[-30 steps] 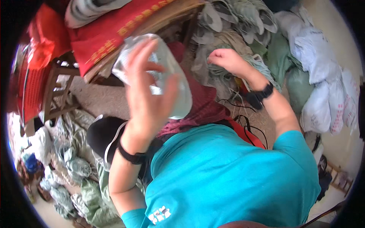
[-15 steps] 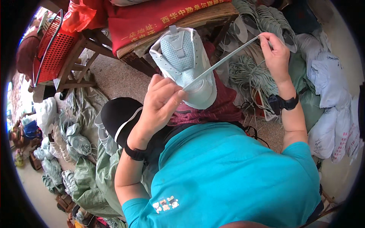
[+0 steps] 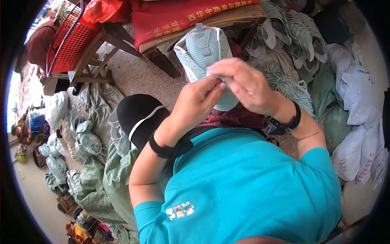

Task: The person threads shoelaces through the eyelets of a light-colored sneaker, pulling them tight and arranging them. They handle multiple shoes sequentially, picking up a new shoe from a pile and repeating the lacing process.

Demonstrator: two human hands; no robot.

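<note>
A pale blue sneaker point(image 3: 200, 44) with a mesh tongue and rows of eyelets stands in front of my lap, toe toward me. Both hands meet over its forefoot and cover part of it. My left hand point(image 3: 197, 99) is closed in a pinch, thumb and forefinger together. Against it, my right hand point(image 3: 250, 86) bends its fingers inward, fingertips near the left thumb. The pale shoelace they grip is almost wholly hidden between the fingers. No lace shows through the eyelets in sight.
A bundle of pale laces point(image 3: 284, 79) hangs at the right, below stacked shoe pieces point(image 3: 306, 34). Ahead stands a wooden bench point(image 3: 162, 44) with a red cloth point(image 3: 174, 16). A red basket point(image 3: 71, 40) is at far left. White sacks point(image 3: 353, 89) line the right; a green sack point(image 3: 95, 195) lies at left.
My right hand has come down and left from the upper right to meet my left hand. The lace stretched taut between them is no longer visible. The view has shifted slightly.
</note>
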